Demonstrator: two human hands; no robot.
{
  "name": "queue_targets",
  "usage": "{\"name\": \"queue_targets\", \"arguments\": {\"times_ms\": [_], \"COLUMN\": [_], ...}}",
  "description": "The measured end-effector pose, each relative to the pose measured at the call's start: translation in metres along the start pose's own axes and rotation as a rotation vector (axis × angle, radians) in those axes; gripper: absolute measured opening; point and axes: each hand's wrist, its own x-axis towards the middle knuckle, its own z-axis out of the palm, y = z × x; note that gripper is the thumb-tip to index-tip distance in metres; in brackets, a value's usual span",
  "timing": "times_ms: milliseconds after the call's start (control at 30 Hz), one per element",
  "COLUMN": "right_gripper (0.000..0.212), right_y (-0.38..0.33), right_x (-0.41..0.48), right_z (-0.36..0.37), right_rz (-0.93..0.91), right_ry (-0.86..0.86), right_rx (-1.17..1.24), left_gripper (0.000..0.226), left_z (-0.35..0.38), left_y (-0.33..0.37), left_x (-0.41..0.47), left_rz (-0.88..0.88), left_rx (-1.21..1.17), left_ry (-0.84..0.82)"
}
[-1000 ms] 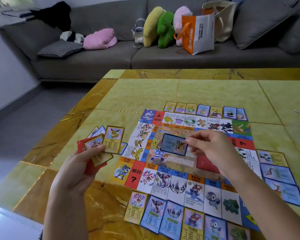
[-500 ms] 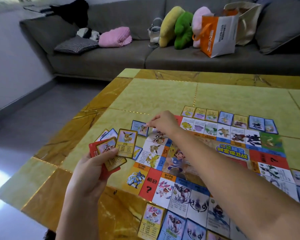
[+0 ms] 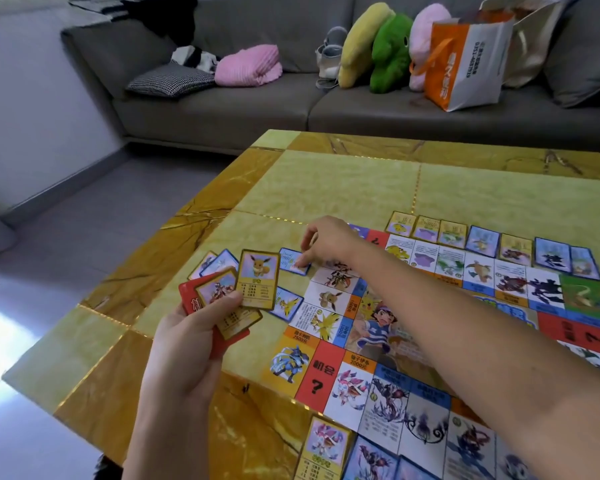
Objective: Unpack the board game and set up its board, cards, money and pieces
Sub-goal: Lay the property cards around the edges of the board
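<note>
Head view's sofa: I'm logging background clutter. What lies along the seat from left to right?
Black-and-white checked cushion → pink knitted pillow → small pale handbag → yellow plush toy → green plush toy → pink plush toy → orange-and-white paper shopping bag.

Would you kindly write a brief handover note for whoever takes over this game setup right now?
Left hand holds a card fan. Right hand pinches a blue card lying on the table by the board's left edge.
Done: board unfolded; far row and near row of cards laid.
Left: lay out the card fan; money and pieces not in view.
</note>
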Motion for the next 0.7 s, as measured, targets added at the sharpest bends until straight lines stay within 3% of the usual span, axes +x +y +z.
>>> {"name": "queue_targets", "arguments": {"times_ms": [400,700], "right_gripper": [0.023,0.03], "right_y": [0.006,0.01], "right_x": [-0.004,-0.008], "right_z": [0.009,0.016], "right_rz": [0.065,0.047], "right_ry": [0.086,0.169], "right_rx": [-0.107,-0.044], "left_gripper": [0.013,0.014], "left_z": [0.004,0.005], "left_y": [0.004,0.003], "left_x": [-0.005,-0.004], "left_rz": [-0.014,-0.012], "left_rx": [-0.049,-0.04], "left_ry": [0.048,0.044]}}
